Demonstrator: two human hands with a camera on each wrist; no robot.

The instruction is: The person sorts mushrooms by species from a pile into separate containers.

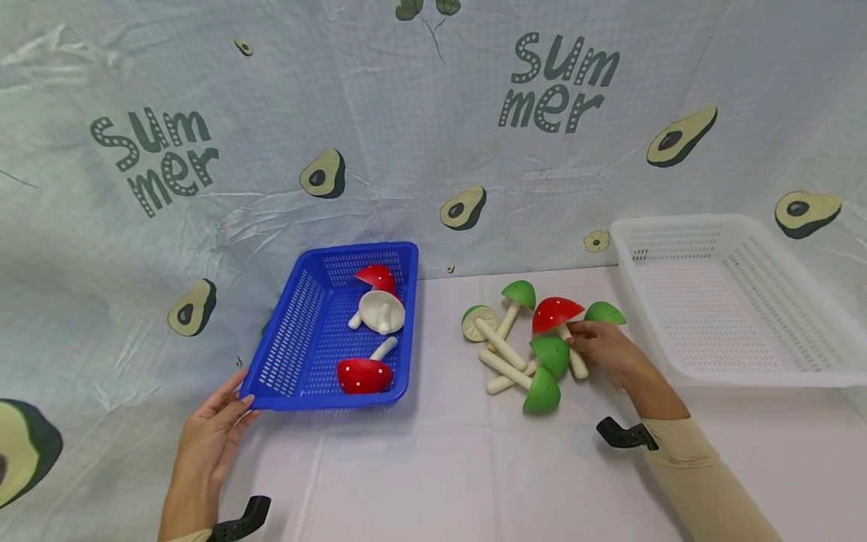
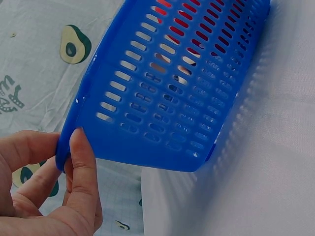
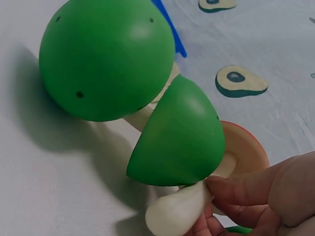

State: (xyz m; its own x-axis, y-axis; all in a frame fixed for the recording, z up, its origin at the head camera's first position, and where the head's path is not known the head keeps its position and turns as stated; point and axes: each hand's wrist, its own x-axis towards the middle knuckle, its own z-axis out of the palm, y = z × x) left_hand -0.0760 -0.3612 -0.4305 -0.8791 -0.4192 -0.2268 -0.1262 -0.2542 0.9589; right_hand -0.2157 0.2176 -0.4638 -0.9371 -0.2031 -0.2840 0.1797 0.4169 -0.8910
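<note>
My left hand [image 1: 211, 436] pinches the near left corner of a blue basket [image 1: 293, 403], thumb on one side of the rim and fingers on the other, as the left wrist view shows. Several red-capped toy mushrooms [image 1: 364, 376] lie inside it. On the table, my right hand [image 1: 603, 348] pinches the pale stem of a red toy mushroom [image 1: 555, 312] with white dots. Close beside that stem, several green-capped toy mushrooms [image 1: 542, 391] lie in a loose pile; in the right wrist view a green cap [image 3: 179, 137] partly covers the gripped stem.
A white basket [image 1: 711, 380] stands at the right, behind my right forearm. Another green mushroom cap [image 1: 605, 312] sits just past my right hand. A pale cloth with avocado prints [image 1: 323, 173] hangs behind the white-covered table [image 1: 420, 482].
</note>
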